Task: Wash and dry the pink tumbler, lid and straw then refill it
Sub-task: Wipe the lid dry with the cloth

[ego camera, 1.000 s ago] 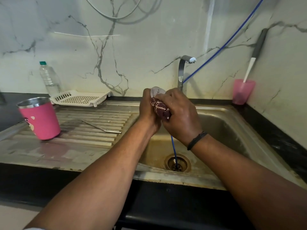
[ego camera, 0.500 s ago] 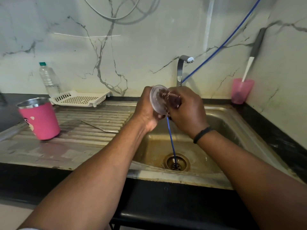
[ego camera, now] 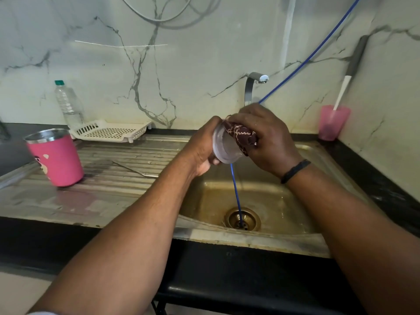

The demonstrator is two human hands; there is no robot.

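Lid (ego camera: 223, 147) half hidden by cloth (ego camera: 239, 135), both hands gripping.

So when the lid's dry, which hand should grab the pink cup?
Probably the left hand. The pink tumbler stands on the draining board on that side. The left hand only holds the lid, while the right hand grips the cloth.

Around the grip over the basin I count two hands, one clear lid (ego camera: 223, 147), one maroon cloth (ego camera: 241, 135), one pink tumbler (ego camera: 58, 159), one metal straw (ego camera: 136, 170), one bottle (ego camera: 68, 104), one white tray (ego camera: 111, 130), one pink cup (ego camera: 331, 123).
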